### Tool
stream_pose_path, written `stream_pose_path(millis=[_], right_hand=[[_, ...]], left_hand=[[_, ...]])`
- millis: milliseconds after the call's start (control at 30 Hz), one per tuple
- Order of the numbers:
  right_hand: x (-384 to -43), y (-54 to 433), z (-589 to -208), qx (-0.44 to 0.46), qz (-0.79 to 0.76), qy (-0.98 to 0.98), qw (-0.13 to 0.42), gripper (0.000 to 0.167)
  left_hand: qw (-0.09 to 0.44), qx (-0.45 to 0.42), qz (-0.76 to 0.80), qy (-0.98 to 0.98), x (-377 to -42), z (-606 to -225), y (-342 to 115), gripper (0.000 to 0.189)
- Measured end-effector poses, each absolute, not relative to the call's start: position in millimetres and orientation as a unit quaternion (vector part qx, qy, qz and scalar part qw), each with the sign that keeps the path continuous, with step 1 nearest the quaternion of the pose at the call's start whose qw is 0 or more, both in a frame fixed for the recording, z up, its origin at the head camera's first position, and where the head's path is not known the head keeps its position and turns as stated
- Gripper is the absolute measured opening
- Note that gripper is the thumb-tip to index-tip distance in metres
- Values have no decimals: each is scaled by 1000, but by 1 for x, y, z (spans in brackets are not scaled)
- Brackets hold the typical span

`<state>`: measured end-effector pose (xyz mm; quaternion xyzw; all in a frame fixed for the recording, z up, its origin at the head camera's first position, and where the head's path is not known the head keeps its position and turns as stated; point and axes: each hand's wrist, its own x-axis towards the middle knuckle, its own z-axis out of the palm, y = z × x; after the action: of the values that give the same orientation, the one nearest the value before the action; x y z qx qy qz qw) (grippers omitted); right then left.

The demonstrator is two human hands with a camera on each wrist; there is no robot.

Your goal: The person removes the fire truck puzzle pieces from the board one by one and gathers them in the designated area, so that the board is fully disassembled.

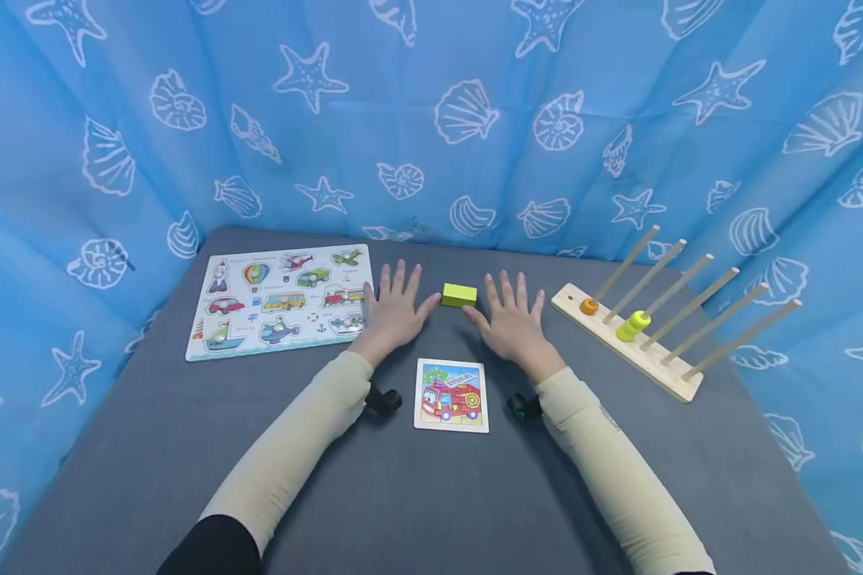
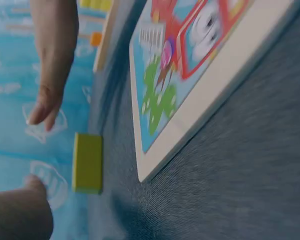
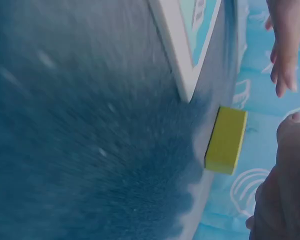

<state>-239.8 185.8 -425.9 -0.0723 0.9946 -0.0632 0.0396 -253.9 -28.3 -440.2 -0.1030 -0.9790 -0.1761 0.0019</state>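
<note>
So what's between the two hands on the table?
A yellow-green rectangular block lies between the left hand and the right hand; the head view shows it.

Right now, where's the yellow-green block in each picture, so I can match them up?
Head: the yellow-green block is near the middle, between the left hand and right hand.
Left wrist: left of centre, in the lower half.
Right wrist: right of centre, about halfway down.
Shared landmark: the fire-truck puzzle, though the right wrist view shows only a corner of it, at the top.
</note>
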Motion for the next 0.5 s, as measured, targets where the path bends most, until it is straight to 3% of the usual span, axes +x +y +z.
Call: stream_pose_path(millis=[267, 500], right_hand=[[-193, 197, -422, -170, -162, 969, 78, 79], [-171, 199, -433, -266, -219, 935, 86, 46]], left_hand=[[47, -249, -263, -931, -188, -443, -35, 53], [1, -329, -242, -913, -154, -470, -36, 63]])
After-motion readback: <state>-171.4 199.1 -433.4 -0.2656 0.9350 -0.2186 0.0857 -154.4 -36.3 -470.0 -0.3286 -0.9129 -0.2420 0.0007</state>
